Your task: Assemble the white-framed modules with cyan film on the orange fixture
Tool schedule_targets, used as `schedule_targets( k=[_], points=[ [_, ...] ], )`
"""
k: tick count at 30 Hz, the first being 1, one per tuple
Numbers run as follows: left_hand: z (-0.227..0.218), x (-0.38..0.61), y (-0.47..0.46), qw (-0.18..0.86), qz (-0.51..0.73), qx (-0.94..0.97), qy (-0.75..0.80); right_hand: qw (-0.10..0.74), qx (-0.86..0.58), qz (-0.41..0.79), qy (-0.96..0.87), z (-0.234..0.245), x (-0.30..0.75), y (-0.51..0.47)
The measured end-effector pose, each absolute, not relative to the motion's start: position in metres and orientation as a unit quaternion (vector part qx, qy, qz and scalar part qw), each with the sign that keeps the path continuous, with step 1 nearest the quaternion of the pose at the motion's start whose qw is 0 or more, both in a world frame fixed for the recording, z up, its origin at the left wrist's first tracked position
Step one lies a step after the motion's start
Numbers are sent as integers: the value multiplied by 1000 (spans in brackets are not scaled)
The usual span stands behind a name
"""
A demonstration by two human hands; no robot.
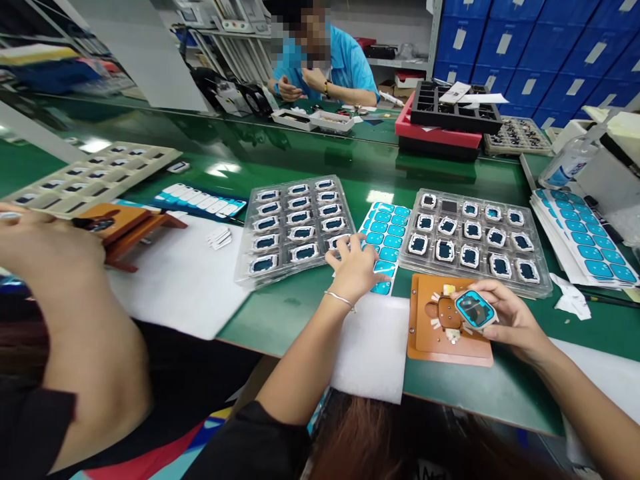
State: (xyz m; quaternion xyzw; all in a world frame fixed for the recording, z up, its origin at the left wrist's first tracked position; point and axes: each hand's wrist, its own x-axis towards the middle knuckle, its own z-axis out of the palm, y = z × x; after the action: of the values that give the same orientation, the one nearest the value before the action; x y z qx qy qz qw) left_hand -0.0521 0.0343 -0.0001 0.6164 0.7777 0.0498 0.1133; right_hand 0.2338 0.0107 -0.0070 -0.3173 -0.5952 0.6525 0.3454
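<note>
My right hand (517, 327) grips a watch case (475, 310) by its edges, with a bright blue film around its face. Just below it lies an orange-brown fixture block (420, 347) with small pale strips and a dark brown piece on top. My left hand (354, 265), with a thin bracelet at the wrist, is spread palm down. Its fingers reach over the right edge of a clear tray (280, 272) of watch frames and over a sheet of blue stickers (383, 227). Whether the fingertips touch either cannot be made out.
A second tray of watch parts (540, 291) lies behind the fixture. Sticker sheets (595, 247) and a pump bottle (570, 160) stand at right. At left, a co-worker's arm (75, 300) is beside an orange stand (135, 230). Another person (345, 60) sits across the bench.
</note>
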Motion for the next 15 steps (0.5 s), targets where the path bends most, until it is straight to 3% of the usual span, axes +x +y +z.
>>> schedule_targets(
  k=[15],
  points=[
    [-2, -55, 36, 123, 49, 616, 777, 344, -316, 652, -598, -6, 233, 11]
  ],
)
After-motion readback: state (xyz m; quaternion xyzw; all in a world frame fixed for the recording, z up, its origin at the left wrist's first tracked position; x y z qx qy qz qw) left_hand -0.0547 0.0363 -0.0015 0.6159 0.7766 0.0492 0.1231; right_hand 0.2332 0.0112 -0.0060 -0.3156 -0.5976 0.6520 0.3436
